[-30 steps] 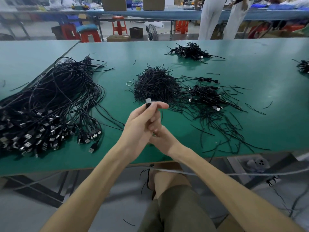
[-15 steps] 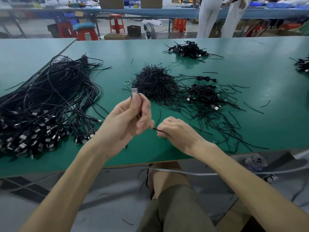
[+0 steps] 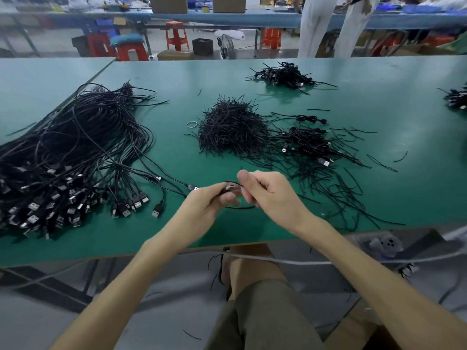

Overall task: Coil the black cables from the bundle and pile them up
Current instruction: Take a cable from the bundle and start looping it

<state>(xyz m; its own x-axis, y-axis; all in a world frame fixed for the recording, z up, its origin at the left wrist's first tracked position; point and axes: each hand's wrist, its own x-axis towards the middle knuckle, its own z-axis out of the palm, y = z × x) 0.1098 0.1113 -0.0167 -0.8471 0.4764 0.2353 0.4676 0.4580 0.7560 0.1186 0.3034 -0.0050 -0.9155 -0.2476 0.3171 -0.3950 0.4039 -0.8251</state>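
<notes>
A large bundle of black USB cables (image 3: 73, 157) sprawls over the left of the green table (image 3: 379, 79), plugs toward the near edge. Just above the table's near middle, my left hand (image 3: 207, 205) grips one black cable (image 3: 241, 207) near its silver plug, fingers curled round it. My right hand (image 3: 270, 193) pinches the same cable beside it, and a short loop hangs below both hands. A small pile of coiled cables (image 3: 307, 145) lies to the right of centre.
A heap of short black twist ties (image 3: 231, 127) sits mid-table, with loose ties (image 3: 336, 188) scattered to its right. More coiled heaps (image 3: 284, 75) lie at the back and far right (image 3: 456, 98). A rubber band (image 3: 191, 124) lies near the ties.
Both hands have dropped lower toward the table's near edge. The plug that stood up above my left hand now lies between the two hands, with a loop of cable under them.
</notes>
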